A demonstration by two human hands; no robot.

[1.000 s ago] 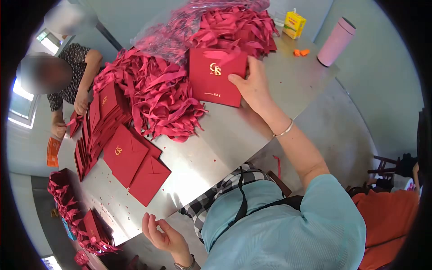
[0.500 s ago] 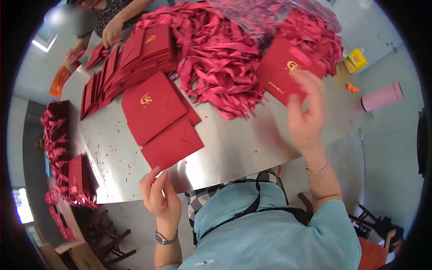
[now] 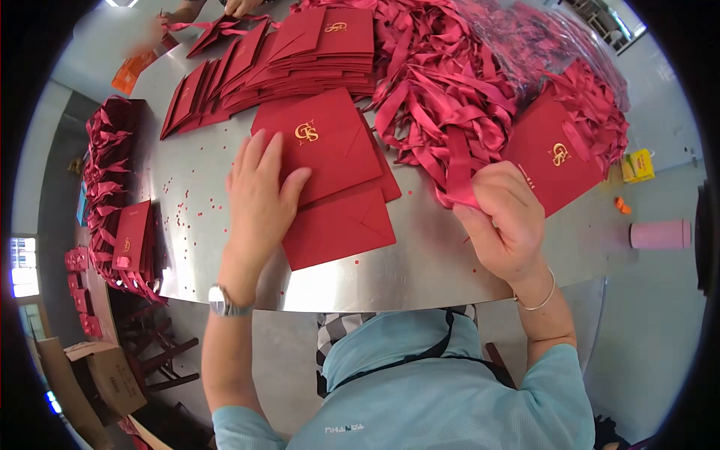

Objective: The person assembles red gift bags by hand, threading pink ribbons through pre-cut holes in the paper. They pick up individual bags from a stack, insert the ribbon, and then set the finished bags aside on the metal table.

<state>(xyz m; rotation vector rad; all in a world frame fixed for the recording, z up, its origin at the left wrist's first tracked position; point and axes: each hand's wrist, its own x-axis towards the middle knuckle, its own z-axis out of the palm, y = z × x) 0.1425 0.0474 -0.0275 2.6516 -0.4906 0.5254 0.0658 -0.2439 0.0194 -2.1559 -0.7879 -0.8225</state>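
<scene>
My left hand (image 3: 261, 191) lies with fingers spread on the left edge of a red paper bag (image 3: 330, 154) with a gold monogram, lying flat on others. My right hand (image 3: 506, 217) pinches a red ribbon (image 3: 459, 169), which stretches up to the big ribbon heap (image 3: 442, 97) behind. Just right of that hand, another red bag (image 3: 551, 154) with gold print leans against a smaller ribbon pile (image 3: 596, 112). A fan of stacked red bags (image 3: 300, 64) stands at the back of the metal table (image 3: 202, 255).
Finished-looking bags with ribbons (image 3: 109, 187) line the table's left edge. A pink bottle (image 3: 660, 234), an orange object (image 3: 622, 205) and a yellow packet (image 3: 637, 165) are at the right. Across the table, another person's hand (image 3: 244, 6) handles a bag. Small red dots are scattered about.
My left hand has moved up from the table's front edge onto the bag. My right hand has left the right-hand bag and now grips a ribbon. The view has shifted.
</scene>
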